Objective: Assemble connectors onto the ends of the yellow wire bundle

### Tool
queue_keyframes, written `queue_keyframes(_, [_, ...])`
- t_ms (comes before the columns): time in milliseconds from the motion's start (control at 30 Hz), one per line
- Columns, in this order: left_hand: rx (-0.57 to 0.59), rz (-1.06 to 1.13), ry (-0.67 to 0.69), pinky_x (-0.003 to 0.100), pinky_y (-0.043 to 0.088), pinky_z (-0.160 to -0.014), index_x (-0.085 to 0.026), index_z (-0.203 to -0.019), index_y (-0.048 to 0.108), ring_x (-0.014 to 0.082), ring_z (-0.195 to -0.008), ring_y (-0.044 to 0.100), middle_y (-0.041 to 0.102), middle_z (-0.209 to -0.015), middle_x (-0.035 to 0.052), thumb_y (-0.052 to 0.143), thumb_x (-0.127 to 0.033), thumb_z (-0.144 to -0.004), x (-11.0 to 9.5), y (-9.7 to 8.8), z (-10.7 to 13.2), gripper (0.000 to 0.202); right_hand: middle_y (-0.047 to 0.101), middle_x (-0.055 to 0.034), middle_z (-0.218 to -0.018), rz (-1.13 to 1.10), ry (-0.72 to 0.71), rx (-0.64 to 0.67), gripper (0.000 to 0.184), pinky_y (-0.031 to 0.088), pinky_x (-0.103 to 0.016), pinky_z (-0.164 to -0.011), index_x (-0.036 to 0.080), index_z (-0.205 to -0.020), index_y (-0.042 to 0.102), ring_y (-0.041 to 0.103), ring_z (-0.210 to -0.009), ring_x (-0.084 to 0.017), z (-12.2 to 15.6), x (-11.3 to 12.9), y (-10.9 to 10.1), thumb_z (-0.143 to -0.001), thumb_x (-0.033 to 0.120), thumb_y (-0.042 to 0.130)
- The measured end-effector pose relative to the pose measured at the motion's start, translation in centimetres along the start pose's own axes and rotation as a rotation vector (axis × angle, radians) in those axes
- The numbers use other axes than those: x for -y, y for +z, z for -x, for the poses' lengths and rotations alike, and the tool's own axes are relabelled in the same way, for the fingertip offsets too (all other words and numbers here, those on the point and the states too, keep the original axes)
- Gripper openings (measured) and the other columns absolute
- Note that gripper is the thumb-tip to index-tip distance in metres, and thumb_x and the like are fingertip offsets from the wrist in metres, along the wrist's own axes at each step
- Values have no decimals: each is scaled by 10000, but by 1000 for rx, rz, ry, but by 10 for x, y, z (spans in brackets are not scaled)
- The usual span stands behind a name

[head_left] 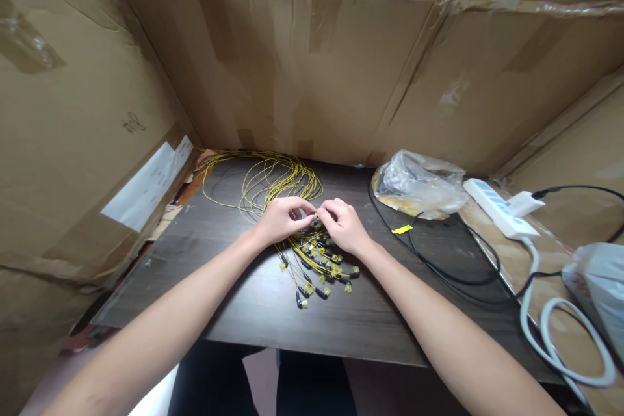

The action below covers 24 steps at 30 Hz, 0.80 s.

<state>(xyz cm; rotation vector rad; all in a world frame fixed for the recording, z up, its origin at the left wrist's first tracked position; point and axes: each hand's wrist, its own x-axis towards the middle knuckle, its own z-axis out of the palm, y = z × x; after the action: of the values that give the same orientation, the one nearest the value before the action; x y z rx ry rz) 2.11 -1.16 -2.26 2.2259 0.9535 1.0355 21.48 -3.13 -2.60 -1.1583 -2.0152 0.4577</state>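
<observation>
My left hand [283, 222] and my right hand [344, 227] meet over a bundle of thin yellow cables [292, 175]. Thumb and forefinger of each hand are pinched together at one small cable connector [316, 215], which the fingers mostly hide. Just below and between my hands lies a heap of black connectors [320, 293] with clear yellow caps [348, 287], several of them fanned out toward the table's front edge. Behind my left hand the cables run back in loose loops.
On the dark table [253, 305], a clear plastic bag [422, 182] lies at the back right, beside a black cable [439, 273] with a yellow tag [402, 229]. Further right are a white power strip [500, 208] and its coiled cord [543, 338]. Cardboard walls [292, 71] enclose the table.
</observation>
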Motion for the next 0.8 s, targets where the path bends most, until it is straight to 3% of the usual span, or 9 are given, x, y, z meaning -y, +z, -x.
queue_keyframes(133, [-7,-15,11,185,505,-570,-144,-869,746,86,-567,608,726,-747,18,700,-207,-820,-1,0,0,92,546,-12,-624,19,-2,-7,368,358,-325,-682,226,-625,442,466,-671,-189,0,2,0,-982,313,431])
queue_keyframes(333, [-22,-22,8,181,493,-545,-149,-884,751,80,-546,596,727,-749,17,708,-246,-831,-1,0,-1,118,619,-29,-785,-31,-23,-58,119,400,-320,-723,215,-799,573,522,-780,-197,0,2,-1,-908,241,535])
queue_keyframes(600, [-27,-20,42,174,491,-539,-143,-869,746,80,-539,598,727,-735,18,702,-226,-828,-2,2,-1,103,544,-6,-621,24,-12,-23,384,363,-320,-681,224,-622,419,458,-659,-179,0,0,1,-993,323,439])
queue_keyframes(800, [-23,-50,44,176,495,-555,-144,-867,743,82,-551,605,725,-739,19,694,-238,-839,-3,0,-1,110,603,-20,-754,-32,-21,-36,160,377,-306,-683,212,-770,561,514,-726,-182,1,-2,0,-919,254,521])
